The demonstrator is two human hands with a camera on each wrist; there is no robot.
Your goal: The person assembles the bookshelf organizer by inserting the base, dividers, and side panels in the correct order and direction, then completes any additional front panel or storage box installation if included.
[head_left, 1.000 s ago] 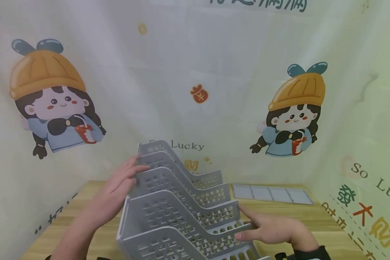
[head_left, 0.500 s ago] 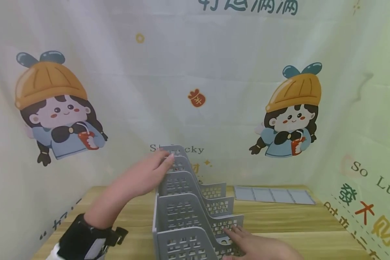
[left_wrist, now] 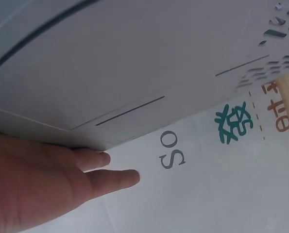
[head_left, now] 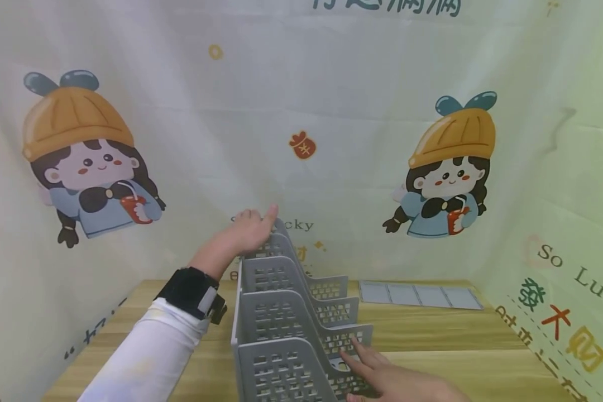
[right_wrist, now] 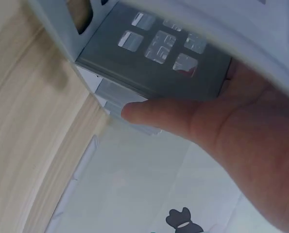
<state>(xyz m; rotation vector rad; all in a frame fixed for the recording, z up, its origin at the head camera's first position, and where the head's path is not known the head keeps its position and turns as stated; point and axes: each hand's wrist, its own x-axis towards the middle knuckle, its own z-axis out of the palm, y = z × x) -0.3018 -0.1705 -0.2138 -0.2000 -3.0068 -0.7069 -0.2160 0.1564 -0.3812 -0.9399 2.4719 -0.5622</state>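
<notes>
A grey plastic file rack with several perforated, sloping dividers stands on the wooden table. Over its tall far end lies my left hand. The left wrist view shows a broad grey panel of the rack, with the straight fingers of that hand along its lower edge. At the low front side, my right hand straddles a divider. Its thumb lies across the near face of the perforated divider, while the other fingers are mostly hidden behind.
A flat, pale grey sectioned strip lies at the back right of the table. A printed cloth with cartoon figures hangs around the back and sides.
The file rack has shifted right and turned straighter, mostly in the first half second. My left hand has moved from its left side to the far top end; my right hand has moved nearer.
</notes>
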